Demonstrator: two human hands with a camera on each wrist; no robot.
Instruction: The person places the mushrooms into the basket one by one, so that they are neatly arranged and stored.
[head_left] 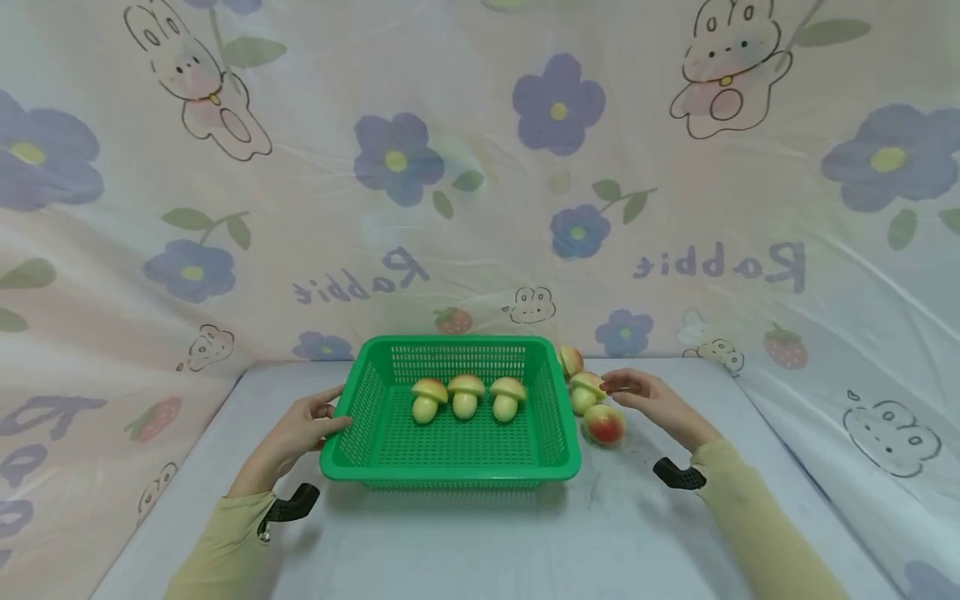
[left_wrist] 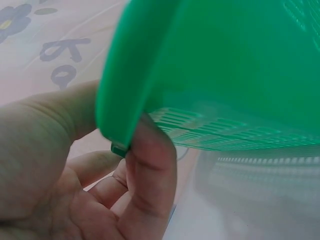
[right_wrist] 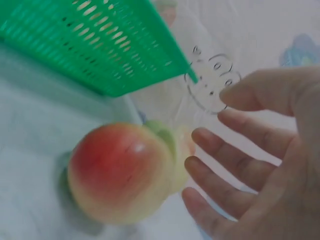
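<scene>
The left hand [head_left: 302, 432] pinches the left rim of a green basket [head_left: 450, 474], which carries three mushrooms [head_left: 465, 397] toward the worktop's [head_left: 480, 550] far edge. The right hand [head_left: 658, 403], fingers loosely extended and holding nothing, hovers beside three other mushrooms [head_left: 585, 396] between basket and right edge.

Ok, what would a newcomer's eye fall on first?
The bright green basket, central in the head view, held on its left side by the left hand. Then three mushroom-shaped pieces inside it, and the red-patched piece just right of the basket, near the right hand.
</scene>
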